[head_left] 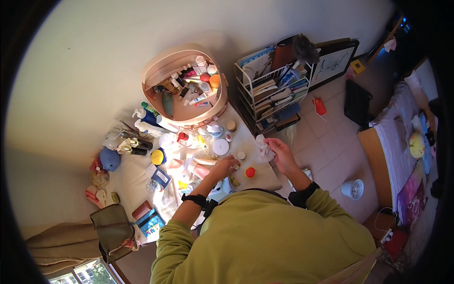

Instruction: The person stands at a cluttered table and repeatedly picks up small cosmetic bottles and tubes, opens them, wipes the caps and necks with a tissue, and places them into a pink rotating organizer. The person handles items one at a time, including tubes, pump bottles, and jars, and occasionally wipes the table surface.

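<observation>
While the person leans over the cluttered table (pixel 137 177), both hands work near its 3 o'clock edge. Right hand (pixel 282 154): grip closed around a crumpled white tissue (pixel 263 147), fingers curled, the wad sticking out toward 10 o'clock from the palm. Left hand (pixel 226 165): fingers pinched down on something small at the table surface; what it has hold of is too small to tell. Small white jar lid (pixel 241 155) lies just beside the left fingertips at 1 o'clock, between the two hands. Red-and-yellow round cap (pixel 250 172) sits near, at 4 o'clock from the left hand. White round jar (pixel 220 146) at 11 o'clock, close by. Tissue lies at 2 o'clock from the left hand, apart from it; the left hand is nearer the lid. Oval cosmetics case (pixel 179 61) stands open at 12 o'clock on the table.
</observation>
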`<act>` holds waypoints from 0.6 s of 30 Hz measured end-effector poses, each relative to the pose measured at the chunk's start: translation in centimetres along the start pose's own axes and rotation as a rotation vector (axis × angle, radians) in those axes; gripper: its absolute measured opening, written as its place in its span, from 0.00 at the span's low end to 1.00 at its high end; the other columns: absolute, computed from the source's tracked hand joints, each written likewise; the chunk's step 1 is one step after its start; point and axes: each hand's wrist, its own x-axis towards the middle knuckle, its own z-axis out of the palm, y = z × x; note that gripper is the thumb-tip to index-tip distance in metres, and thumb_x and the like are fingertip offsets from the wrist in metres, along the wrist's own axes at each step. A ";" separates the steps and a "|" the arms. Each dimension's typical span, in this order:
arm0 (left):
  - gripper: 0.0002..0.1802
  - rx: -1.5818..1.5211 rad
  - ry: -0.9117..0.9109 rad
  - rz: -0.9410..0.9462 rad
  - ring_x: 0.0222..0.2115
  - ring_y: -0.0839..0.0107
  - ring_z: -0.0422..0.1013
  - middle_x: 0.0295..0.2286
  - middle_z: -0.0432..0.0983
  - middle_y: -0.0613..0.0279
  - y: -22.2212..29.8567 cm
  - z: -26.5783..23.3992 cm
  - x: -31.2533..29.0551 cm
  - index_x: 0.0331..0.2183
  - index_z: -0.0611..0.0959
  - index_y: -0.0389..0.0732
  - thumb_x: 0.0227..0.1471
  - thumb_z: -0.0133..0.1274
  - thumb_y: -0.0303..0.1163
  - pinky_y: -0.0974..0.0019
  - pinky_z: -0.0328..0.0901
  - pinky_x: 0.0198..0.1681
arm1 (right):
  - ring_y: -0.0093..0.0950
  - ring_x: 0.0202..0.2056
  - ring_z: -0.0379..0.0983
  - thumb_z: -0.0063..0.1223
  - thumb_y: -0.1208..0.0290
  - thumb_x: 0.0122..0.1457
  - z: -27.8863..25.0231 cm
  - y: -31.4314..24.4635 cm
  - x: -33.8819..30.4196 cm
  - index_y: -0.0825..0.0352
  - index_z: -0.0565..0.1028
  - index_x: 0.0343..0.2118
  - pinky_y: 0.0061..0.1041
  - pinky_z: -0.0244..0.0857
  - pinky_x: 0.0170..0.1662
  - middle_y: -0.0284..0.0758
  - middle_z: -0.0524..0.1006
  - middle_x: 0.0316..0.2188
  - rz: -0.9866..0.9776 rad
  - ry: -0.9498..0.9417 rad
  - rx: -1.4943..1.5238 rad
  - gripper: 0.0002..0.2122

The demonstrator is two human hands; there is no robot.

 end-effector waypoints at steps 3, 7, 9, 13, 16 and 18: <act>0.14 0.112 -0.037 -0.002 0.37 0.54 0.70 0.34 0.70 0.57 0.3 -0.2 0.2 0.35 0.78 0.45 0.41 0.58 0.26 0.57 0.66 0.39 | 0.29 0.40 0.75 0.40 0.67 0.65 0.6 0.0 0.7 0.69 0.70 0.47 0.27 0.67 0.46 0.36 0.75 0.40 0.044 -0.029 0.028 0.13; 0.15 0.323 -0.060 -0.023 0.37 0.56 0.70 0.32 0.69 0.58 -0.1 -0.4 0.2 0.36 0.79 0.46 0.40 0.58 0.25 0.57 0.66 0.38 | 0.30 0.41 0.74 0.40 0.67 0.65 1.8 -0.1 1.0 0.68 0.69 0.49 0.28 0.66 0.47 0.36 0.74 0.42 0.097 -0.134 0.123 0.14; 0.14 0.312 -0.056 0.019 0.37 0.57 0.70 0.32 0.70 0.59 -0.5 -0.6 0.0 0.35 0.79 0.43 0.41 0.57 0.26 0.58 0.67 0.38 | 0.29 0.41 0.74 0.41 0.68 0.64 2.6 -0.1 1.0 0.68 0.68 0.50 0.27 0.67 0.46 0.36 0.75 0.43 0.113 -0.164 0.129 0.14; 0.17 0.341 -0.040 0.022 0.37 0.55 0.70 0.35 0.69 0.58 -0.7 -0.8 -0.5 0.39 0.78 0.44 0.42 0.57 0.27 0.58 0.67 0.39 | 0.28 0.45 0.72 0.44 0.73 0.62 4.1 0.0 0.8 0.68 0.62 0.56 0.27 0.64 0.51 0.35 0.70 0.49 0.124 -0.280 0.105 0.19; 0.23 0.260 -0.006 -0.068 0.39 0.53 0.70 0.38 0.68 0.54 0.2 -1.6 -0.8 0.43 0.75 0.45 0.40 0.57 0.25 0.57 0.67 0.40 | 0.26 0.47 0.70 0.47 0.80 0.57 4.9 0.1 0.4 0.67 0.59 0.59 0.26 0.64 0.51 0.35 0.66 0.53 0.084 -0.313 0.020 0.25; 0.26 0.149 0.046 -0.124 0.38 0.52 0.70 0.39 0.66 0.53 1.0 -2.9 -1.0 0.47 0.73 0.47 0.42 0.57 0.25 0.57 0.66 0.40 | 0.25 0.48 0.69 0.48 0.85 0.55 5.2 0.1 0.2 0.65 0.57 0.60 0.24 0.64 0.52 0.35 0.64 0.55 0.055 -0.337 -0.024 0.29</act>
